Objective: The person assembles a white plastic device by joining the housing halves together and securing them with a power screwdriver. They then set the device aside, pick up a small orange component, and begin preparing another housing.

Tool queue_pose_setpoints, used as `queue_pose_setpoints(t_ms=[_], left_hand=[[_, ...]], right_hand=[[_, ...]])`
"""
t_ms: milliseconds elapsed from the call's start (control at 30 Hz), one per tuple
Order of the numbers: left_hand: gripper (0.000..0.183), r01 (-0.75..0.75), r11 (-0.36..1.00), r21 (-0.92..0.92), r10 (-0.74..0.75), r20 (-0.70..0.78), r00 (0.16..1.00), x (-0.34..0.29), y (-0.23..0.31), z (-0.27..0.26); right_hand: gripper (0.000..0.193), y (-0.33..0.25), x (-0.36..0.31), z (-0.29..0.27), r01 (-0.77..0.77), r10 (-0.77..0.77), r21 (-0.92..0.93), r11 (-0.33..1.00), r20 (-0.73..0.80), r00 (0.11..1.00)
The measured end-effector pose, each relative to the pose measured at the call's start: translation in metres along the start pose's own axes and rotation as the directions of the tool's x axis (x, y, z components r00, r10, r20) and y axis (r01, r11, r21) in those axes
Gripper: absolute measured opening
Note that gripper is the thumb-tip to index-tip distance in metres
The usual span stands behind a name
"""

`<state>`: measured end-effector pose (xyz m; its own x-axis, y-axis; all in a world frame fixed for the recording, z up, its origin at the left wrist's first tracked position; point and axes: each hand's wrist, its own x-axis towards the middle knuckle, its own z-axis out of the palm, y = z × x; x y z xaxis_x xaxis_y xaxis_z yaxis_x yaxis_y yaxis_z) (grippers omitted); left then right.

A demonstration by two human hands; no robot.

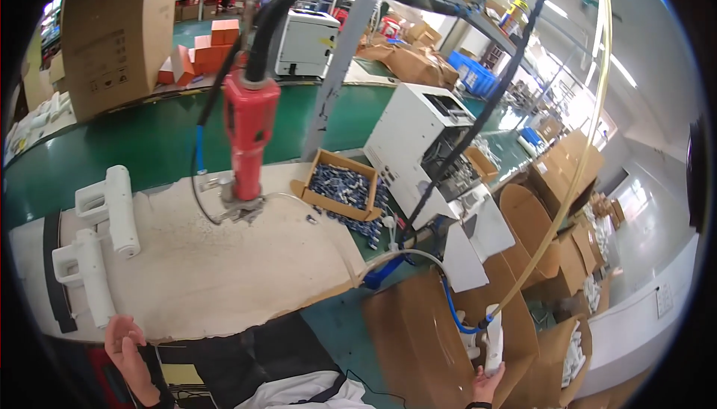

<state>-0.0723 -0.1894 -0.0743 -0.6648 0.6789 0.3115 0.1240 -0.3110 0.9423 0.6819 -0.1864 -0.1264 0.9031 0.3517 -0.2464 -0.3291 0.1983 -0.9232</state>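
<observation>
Down in a large cardboard box (pixel 407 334) at lower right, my right hand (pixel 487 384) grips the lower end of a white plastic housing (pixel 494 353). A second white part (pixel 468 342) lies beside it, partly hidden. My left hand (pixel 125 342) is raised at the table's front left edge, fingers loosely bent and apart, with nothing in them. Just beyond it lies a white gun-shaped housing with a loop handle (pixel 93 278). Another such housing (pixel 122 211) rests farther back. A red upright tool (pixel 250 129) with a thick black cable stands over the table's beige cover (pixel 224 274).
An open carton of small dark blue parts (pixel 340 188) sits at the table's back right, with some spilled beside it. A white machine cabinet (pixel 411 147) stands behind. A yellowish hose (pixel 553 230) with a blue fitting hangs over the large box. More cartons (pixel 579 248) stand at right.
</observation>
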Motion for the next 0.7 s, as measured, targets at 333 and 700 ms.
queue_pose_setpoints(t_ms=[333,700], left_hand=[[0.032,0.056,0.947,0.315,0.016,-0.222,0.975,0.013,0.013,-0.017],[0.056,0.112,0.683,0.721,0.116,-0.259,0.959,0.038,0.0,-0.016]], right_hand=[[0.026,-0.035,-0.096,0.137,0.145,0.773,-0.879,0.454,0.469,0.426],[0.055,-0.032,-0.339,0.309,0.297,0.116,0.035,0.954,0.872,-0.475]])
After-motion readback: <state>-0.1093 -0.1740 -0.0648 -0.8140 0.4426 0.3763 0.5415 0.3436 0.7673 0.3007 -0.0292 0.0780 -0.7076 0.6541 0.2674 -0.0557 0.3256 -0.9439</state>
